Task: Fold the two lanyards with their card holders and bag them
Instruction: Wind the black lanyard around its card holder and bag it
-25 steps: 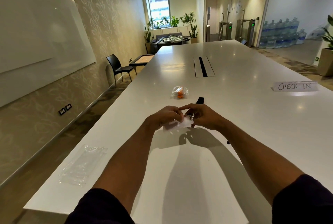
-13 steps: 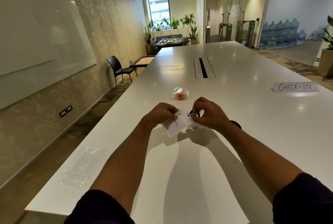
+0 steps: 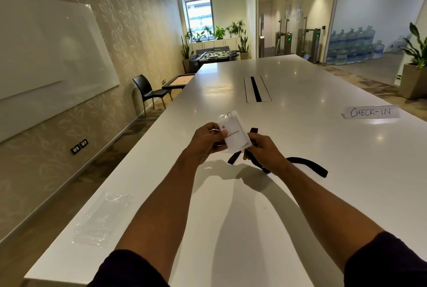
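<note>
A clear card holder with a white card is held up above the white table, its metal ring at the top. My left hand pinches its left edge with thumb and fingers. My right hand grips the holder's lower right corner together with the black lanyard strap, which loops out to the right over the table and hangs in short ends below the holder. An empty clear plastic bag lies flat near the table's left front edge. The small bag with the orange item is hidden behind the card holder.
A folded paper sign reading CHECK-IN stands at the right. A cable slot runs along the table's centre line farther back. A black chair stands on the floor to the left of the table.
Both hands have lifted the card holder off the table and turned it upright facing me. The black strap has come into view, trailing to the right. The orange bag is now covered.
</note>
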